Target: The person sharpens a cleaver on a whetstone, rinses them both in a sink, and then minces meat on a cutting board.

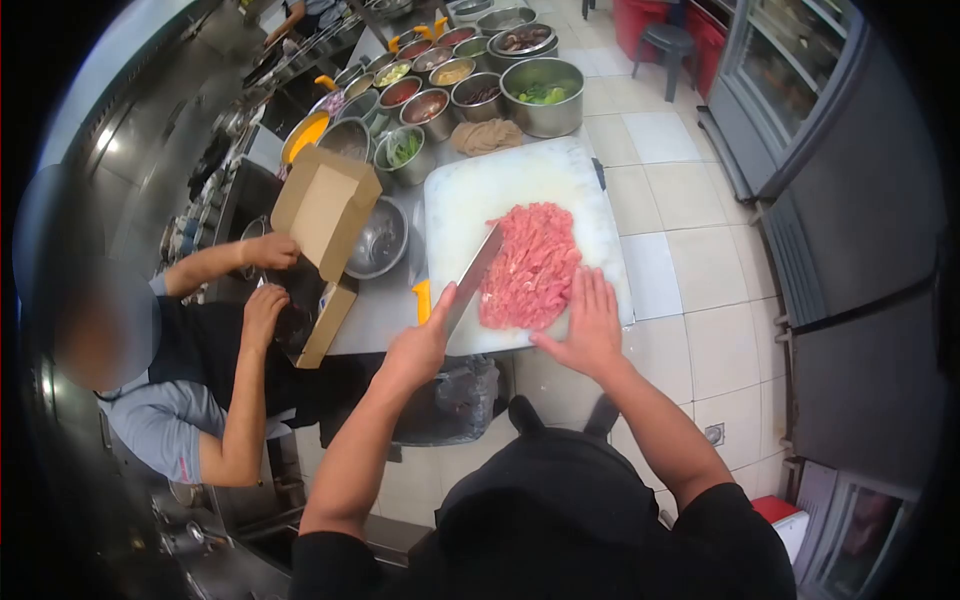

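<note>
My left hand (418, 350) is closed around the handle of a wide-bladed kitchen knife (474, 278). The blade slants up to the right, its side along the left edge of a heap of sliced raw meat (532, 262). The meat lies on a thick white cutting board (460, 195). At the heap's lower right, my right hand (588, 325) rests with fingers stretched out and thumb apart, its fingertips touching or close to the meat. A second knife with a yellow handle (422, 300) lies just left of the board.
A co-worker's hands (268, 285) are at an open cardboard box (328, 210) on the left. Beside it stands a steel bowl (380, 240). Several metal pots (541, 105) and a brown cloth (486, 137) sit beyond the board. A lined bin (450, 405) stands below the table edge.
</note>
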A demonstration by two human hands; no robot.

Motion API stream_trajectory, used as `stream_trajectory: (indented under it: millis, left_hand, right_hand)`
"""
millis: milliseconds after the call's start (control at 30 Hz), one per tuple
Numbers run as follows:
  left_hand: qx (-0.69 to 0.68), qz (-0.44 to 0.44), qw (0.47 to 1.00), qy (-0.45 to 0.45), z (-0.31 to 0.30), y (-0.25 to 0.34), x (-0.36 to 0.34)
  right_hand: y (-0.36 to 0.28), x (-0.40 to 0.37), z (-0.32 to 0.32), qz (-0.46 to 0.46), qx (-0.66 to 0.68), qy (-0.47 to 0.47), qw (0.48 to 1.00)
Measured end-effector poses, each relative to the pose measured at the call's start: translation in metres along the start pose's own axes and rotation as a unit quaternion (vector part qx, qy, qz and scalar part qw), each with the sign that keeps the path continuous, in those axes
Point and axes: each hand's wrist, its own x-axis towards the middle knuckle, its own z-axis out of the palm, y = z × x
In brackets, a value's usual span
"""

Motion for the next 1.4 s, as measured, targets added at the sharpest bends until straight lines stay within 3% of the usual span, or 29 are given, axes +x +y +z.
stream_trajectory:
  millis: [33, 67, 167, 267, 333, 433, 467, 533, 633, 733, 833, 933, 1000, 1100, 1200, 1300, 1400]
  left_hand:
    - [0.036, 0.0, 0.998, -0.042, 0.002, -0.005, 0.003]
    - [0.05, 0.054, 0.997, 0.013, 0.01, -0.025, 0.009]
    - [-0.212, -0.056, 0.975, -0.035, -0.017, -0.006, -0.009]
    - [-0.388, -0.1, 0.916, 0.021, 0.004, -0.015, -0.025]
    - [-0.454, -0.128, 0.881, 0.009, 0.02, -0.023, -0.029]
    - [-0.513, -0.157, 0.844, -0.003, 0.031, -0.03, -0.031]
    - [-0.525, -0.162, 0.836, -0.007, 0.032, -0.03, -0.031]
    - [-0.509, -0.166, 0.845, -0.006, 0.031, -0.029, -0.03]
    - [-0.473, -0.161, 0.866, -0.004, 0.035, -0.032, -0.028]
    - [-0.348, -0.097, 0.931, 0.053, 0.037, -0.045, -0.025]
    - [-0.232, -0.014, 0.961, 0.149, 0.012, -0.03, -0.031]
    - [-0.199, 0.013, 0.958, 0.207, -0.015, 0.013, -0.034]
    - [-0.161, 0.008, 0.965, 0.208, 0.001, 0.031, -0.023]
    - [0.029, 0.007, 0.999, -0.021, 0.025, 0.021, 0.02]
    - [-0.001, 0.003, 1.0, 0.012, -0.032, 0.047, 0.002]
    - [-0.135, -0.011, 0.978, 0.161, -0.004, 0.053, -0.014]
    - [-0.024, -0.01, 0.999, 0.033, 0.009, 0.039, -0.001]
  right_hand:
    - [-0.008, 0.003, 0.005, -0.004, -0.001, -0.006, 1.0]
    - [-0.017, 0.009, 0.012, 0.014, -0.005, 0.002, 1.0]
    - [-0.037, 0.017, 0.039, 0.053, 0.001, 0.015, 0.998]
    - [-0.055, 0.032, 0.06, 0.072, 0.093, 0.064, 0.991]
    - [-0.063, 0.047, 0.067, 0.089, 0.208, 0.134, 0.965]
    - [-0.065, 0.068, 0.08, 0.072, 0.256, 0.216, 0.939]
    - [-0.063, 0.076, 0.085, 0.029, 0.192, 0.208, 0.959]
    - [-0.061, 0.088, 0.089, -0.055, 0.062, 0.184, 0.979]
    - [-0.065, 0.11, 0.078, -0.045, -0.045, 0.005, 0.998]
    - [-0.065, 0.127, 0.079, -0.043, -0.071, -0.005, 0.997]
    - [-0.054, 0.135, 0.051, -0.052, 0.095, -0.086, 0.99]
    - [-0.03, 0.127, -0.003, -0.033, 0.244, 0.038, 0.968]
    - [-0.002, 0.106, -0.006, 0.026, 0.196, 0.056, 0.979]
    - [0.033, 0.063, 0.02, 0.05, 0.118, 0.063, 0.99]
    - [0.035, 0.051, 0.02, 0.03, 0.074, 0.053, 0.995]
    - [0.031, 0.049, 0.016, 0.031, 0.105, 0.061, 0.992]
    - [0.034, 0.044, 0.017, 0.031, 0.119, 0.058, 0.991]
